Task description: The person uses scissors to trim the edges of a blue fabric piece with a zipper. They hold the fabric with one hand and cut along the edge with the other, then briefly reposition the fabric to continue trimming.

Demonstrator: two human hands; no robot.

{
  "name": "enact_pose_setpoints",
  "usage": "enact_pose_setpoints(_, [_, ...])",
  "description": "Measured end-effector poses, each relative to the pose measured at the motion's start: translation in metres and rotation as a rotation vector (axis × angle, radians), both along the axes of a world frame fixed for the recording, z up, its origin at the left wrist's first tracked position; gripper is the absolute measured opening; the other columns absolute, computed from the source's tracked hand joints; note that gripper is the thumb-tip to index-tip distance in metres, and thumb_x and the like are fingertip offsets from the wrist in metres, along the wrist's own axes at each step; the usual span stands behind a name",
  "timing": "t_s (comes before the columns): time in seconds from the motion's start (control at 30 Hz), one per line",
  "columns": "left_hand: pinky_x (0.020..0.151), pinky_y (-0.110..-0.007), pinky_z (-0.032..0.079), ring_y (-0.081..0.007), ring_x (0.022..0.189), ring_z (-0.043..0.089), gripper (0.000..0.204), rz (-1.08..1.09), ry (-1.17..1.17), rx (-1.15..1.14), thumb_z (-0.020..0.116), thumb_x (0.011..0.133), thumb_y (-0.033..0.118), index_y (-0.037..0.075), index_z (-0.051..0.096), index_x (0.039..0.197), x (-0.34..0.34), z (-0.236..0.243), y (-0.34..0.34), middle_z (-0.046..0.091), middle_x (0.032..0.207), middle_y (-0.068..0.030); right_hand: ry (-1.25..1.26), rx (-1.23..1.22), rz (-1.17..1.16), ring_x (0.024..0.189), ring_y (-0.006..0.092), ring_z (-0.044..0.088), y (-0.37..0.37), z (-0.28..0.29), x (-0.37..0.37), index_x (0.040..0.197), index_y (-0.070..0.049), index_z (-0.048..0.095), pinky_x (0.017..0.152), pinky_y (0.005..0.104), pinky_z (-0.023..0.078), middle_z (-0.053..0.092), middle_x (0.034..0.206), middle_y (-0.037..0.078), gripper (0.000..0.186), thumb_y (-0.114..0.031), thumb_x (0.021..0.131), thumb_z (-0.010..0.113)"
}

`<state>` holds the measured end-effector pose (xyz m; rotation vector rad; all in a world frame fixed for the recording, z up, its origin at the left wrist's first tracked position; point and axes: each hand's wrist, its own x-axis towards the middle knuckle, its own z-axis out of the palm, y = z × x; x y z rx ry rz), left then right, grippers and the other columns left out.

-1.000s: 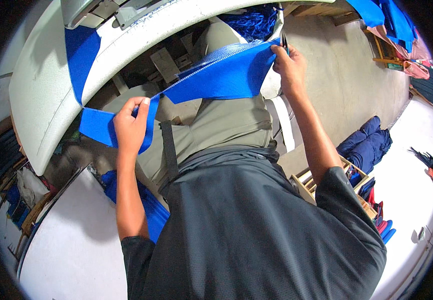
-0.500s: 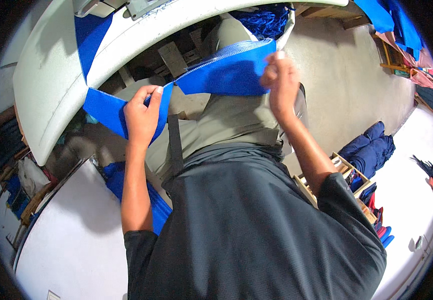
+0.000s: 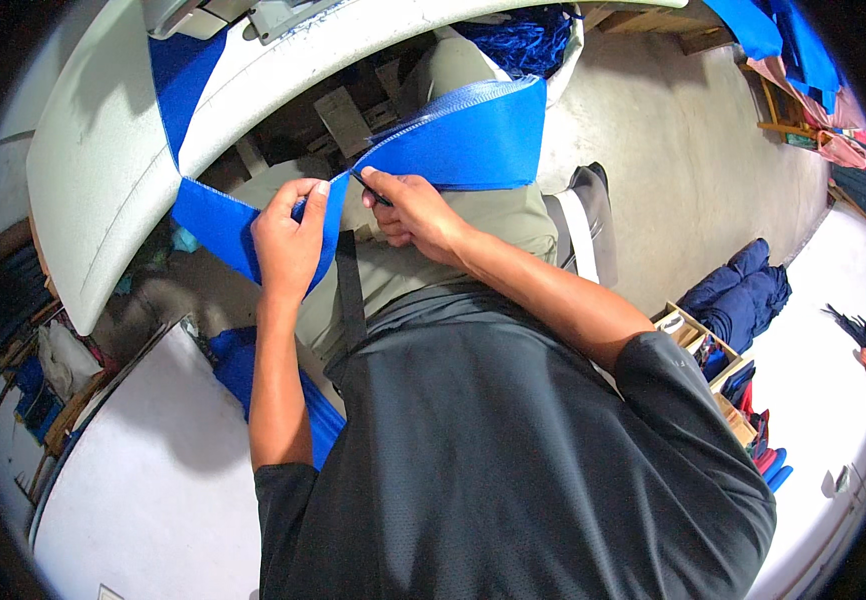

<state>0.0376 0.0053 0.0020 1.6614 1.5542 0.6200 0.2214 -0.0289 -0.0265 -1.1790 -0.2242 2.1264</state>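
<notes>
My left hand [image 3: 288,235] pinches the edge of a blue fabric piece [image 3: 211,222], which hangs in a chain from the white machine table [image 3: 98,230]. At the narrow join beside it, my right hand [image 3: 415,212] is closed around a small black tool [image 3: 373,190], mostly hidden by the fingers; it looks like thread snips. Its tip touches or nearly touches the join. On the other side of the join, a stack of blue fabric pieces [image 3: 463,140] with pale stitched edges lies over my lap.
Part of a sewing machine [image 3: 273,18] stands on the table. Beyond my lap is a bag of blue scraps [image 3: 528,45]. A wooden tray [image 3: 688,335] and rolled navy fabric [image 3: 738,295] lie to the right. More blue fabric [image 3: 323,415] hangs by my left arm.
My right hand has moved left and down, from the far end of the fabric stack to the join beside my left hand. My left hand has stayed nearly still, keeping its pinch.
</notes>
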Motion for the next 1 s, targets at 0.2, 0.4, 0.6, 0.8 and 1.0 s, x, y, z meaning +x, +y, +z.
enact_pose_setpoints(0.2, [0.073, -0.026, 0.051, -0.0076, 0.080, 0.062, 0.022, 0.000, -0.002, -0.028, 0.067, 0.097, 0.020, -0.001, 0.070, 0.102, 0.000, 0.003, -0.002, 0.072, 0.086, -0.0047, 0.013, 0.006, -0.019, 0.048, 0.0062, 0.024, 0.005, -0.002, -0.008, 0.087, -0.010, 0.054, 0.046, 0.0258, 0.020, 0.031, 0.059, -0.009, 0.038, -0.045, 0.102, 0.051])
enact_pose_setpoints(0.4, [0.072, -0.028, 0.052, -0.0103, 0.078, 0.065, 0.021, 0.016, -0.037, -0.008, 0.067, 0.096, 0.020, -0.001, 0.070, 0.100, -0.002, -0.002, -0.003, 0.073, 0.085, -0.0082, 0.022, -0.003, -0.083, 0.049, 0.0053, 0.022, -0.001, 0.001, -0.006, 0.087, -0.012, 0.052, 0.046, 0.0258, 0.020, 0.028, 0.059, -0.010, 0.036, -0.044, 0.102, 0.053])
enact_pose_setpoints(0.6, [0.068, -0.026, 0.050, -0.0074, 0.074, 0.061, 0.019, 0.027, -0.156, -0.017, 0.067, 0.096, 0.019, 0.000, 0.070, 0.098, 0.007, -0.002, -0.006, 0.071, 0.081, -0.0052, -0.172, 0.120, -0.104, 0.049, 0.0023, 0.032, -0.009, 0.015, -0.011, 0.088, -0.013, 0.056, 0.045, 0.0226, 0.023, 0.039, 0.059, -0.009, 0.021, -0.027, 0.094, 0.071])
enact_pose_setpoints(0.8, [0.072, -0.026, 0.050, -0.0071, 0.077, 0.060, 0.022, -0.011, -0.153, -0.056, 0.062, 0.099, 0.020, -0.001, 0.070, 0.099, 0.009, 0.004, -0.004, 0.071, 0.083, -0.0051, -0.498, 0.416, -0.175, 0.067, 0.0044, 0.047, -0.009, 0.011, -0.009, 0.076, -0.006, 0.060, 0.059, 0.0262, 0.041, 0.055, 0.069, -0.004, 0.021, -0.018, 0.089, 0.071])
enact_pose_setpoints(1.0, [0.099, -0.039, 0.048, -0.0272, 0.098, 0.069, 0.017, -0.219, -0.007, -0.012, 0.063, 0.090, 0.008, -0.002, 0.069, 0.102, -0.047, 0.008, -0.015, 0.072, 0.098, -0.0154, -0.741, 0.484, -0.260, 0.071, 0.0060, 0.048, -0.026, 0.029, 0.058, 0.079, -0.005, 0.059, 0.062, 0.0262, 0.042, 0.055, 0.073, -0.002, 0.019, -0.018, 0.089, 0.069])
